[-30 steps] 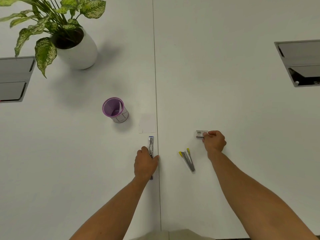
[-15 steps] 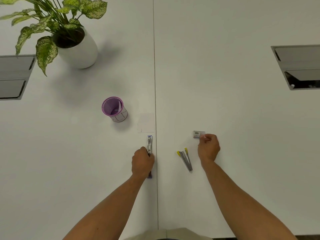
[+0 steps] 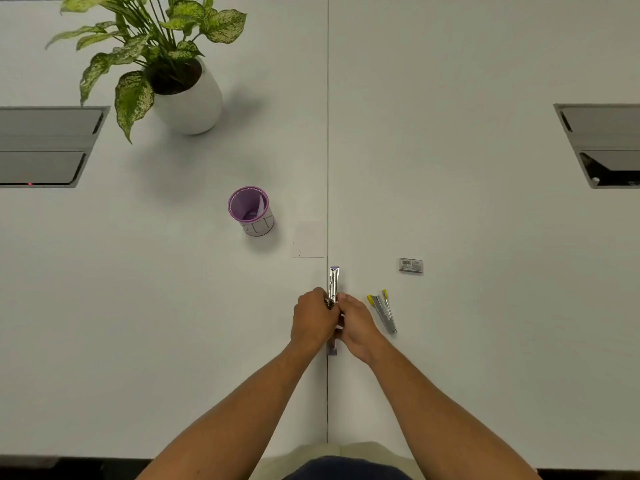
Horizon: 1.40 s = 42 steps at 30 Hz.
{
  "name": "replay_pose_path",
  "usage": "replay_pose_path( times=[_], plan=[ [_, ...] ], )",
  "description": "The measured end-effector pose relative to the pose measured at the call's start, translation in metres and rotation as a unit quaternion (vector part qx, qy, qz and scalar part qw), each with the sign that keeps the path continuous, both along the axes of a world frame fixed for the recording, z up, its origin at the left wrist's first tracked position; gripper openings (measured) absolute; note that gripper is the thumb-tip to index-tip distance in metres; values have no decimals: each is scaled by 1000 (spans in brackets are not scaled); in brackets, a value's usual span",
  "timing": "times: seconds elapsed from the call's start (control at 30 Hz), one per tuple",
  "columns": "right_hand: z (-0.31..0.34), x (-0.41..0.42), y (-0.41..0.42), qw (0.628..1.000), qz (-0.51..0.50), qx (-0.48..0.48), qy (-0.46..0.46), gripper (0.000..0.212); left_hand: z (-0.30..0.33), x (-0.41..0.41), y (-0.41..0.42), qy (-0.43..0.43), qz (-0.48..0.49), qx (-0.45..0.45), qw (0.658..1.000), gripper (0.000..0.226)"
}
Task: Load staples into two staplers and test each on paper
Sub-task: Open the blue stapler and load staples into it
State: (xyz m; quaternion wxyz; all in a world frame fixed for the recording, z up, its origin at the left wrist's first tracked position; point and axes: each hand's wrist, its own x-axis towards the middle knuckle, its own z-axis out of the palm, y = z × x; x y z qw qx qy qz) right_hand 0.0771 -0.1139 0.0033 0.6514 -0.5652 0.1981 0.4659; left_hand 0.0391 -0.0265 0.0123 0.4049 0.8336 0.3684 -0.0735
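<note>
On the white bench [image 3: 450, 133], a silver stapler with purple ends [image 3: 333, 284], a grey stapler with yellow tips [image 3: 382, 310], a grey barcoded staple box [image 3: 410, 265], a purple-rimmed white cup with dark lines [image 3: 252, 211], pale paper [image 3: 309, 239], and green-and-cream speckled leaves [image 3: 138, 64] over a white pot [image 3: 190, 105].

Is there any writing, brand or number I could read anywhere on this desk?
None can be read.
Staple box: a barcode and print, too small to read.
Purple cup: dark line markings on its side, no legible letters.
Paper: no print visible.
</note>
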Motion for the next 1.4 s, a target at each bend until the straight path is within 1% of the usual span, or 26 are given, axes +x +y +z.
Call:
replay_pose_path(
  times=[0.1,0.2,0.27,0.33,0.47,0.53,0.63,0.77,0.87,0.97,1.17,1.4],
  plan=[
    [3,-1,1,1000,-20,-1,12,22,3,-5,6,-26,-56,-39,997,7],
    [4,1,-3,999,-34,-2,14,20,9,-8,24,-36,-134,-120,983,33],
    [4,3,-7,999,-39,0,8,19,8,-13,42,-38,-157,-139,977,46],
    [4,4,-10,999,-47,2,8,19,1,-18,59,-29,-140,-121,982,51],
    [4,3,-14,999,-52,-1,11,19,-17,-31,75,20,-62,3,998,49],
    [3,2,-15,999,-53,-3,11,19,-25,-36,73,39,-52,16,998,51],
    [3,1,-17,998,-54,-9,14,19,-33,-41,63,46,-71,26,996,52],
    [3,0,-18,998,-51,-15,17,19,-41,-43,51,45,-150,58,986,50],
    [3,0,-18,999,-44,-19,17,19,-44,-43,50,39,-179,81,980,41],
    [3,0,-18,999,-42,-17,18,20,-47,-43,54,44,-194,104,975,26],
    [4,0,-18,999,-36,-16,15,19,-49,-44,56,32,-197,100,975,17],
    [4,-2,-18,999,-29,-22,7,21,-47,-46,54,14,-134,56,989,22]
  ],
)
